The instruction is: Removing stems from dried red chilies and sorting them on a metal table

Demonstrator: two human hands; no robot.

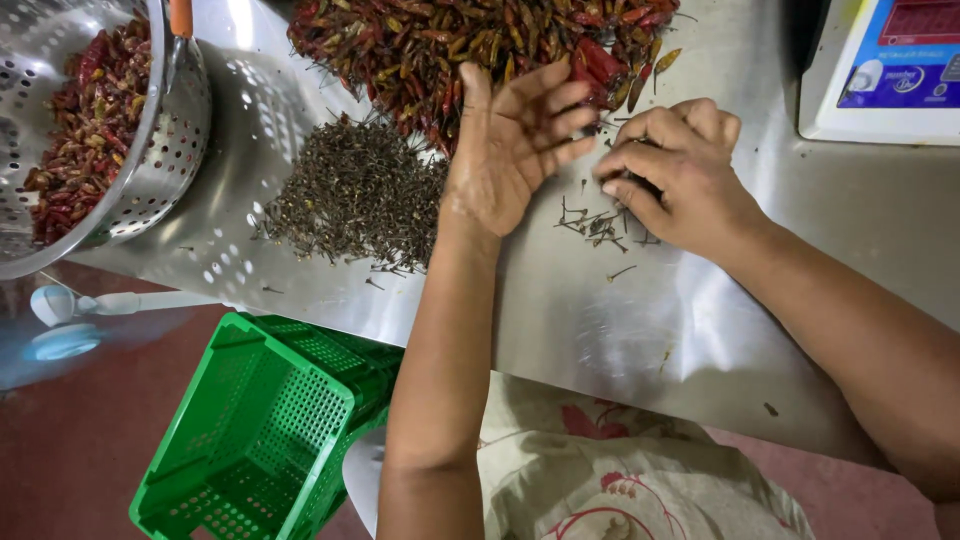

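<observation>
While the left hand lies flat-fingered against the dried chillies, the right hand pinches together on something hidden (probably a light, brittle pod best taken near its stem).

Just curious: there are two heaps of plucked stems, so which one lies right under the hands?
The small scatter of stems, between both hands; the big stem heap lies apart.

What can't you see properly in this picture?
Head view:
- Whatever the right hand pinches: its curled fingers hide it.
- The colander: cut off by the top and left edges.
- The scale: cut off at the top right corner.
- Chillies under the left hand: covered.
</observation>
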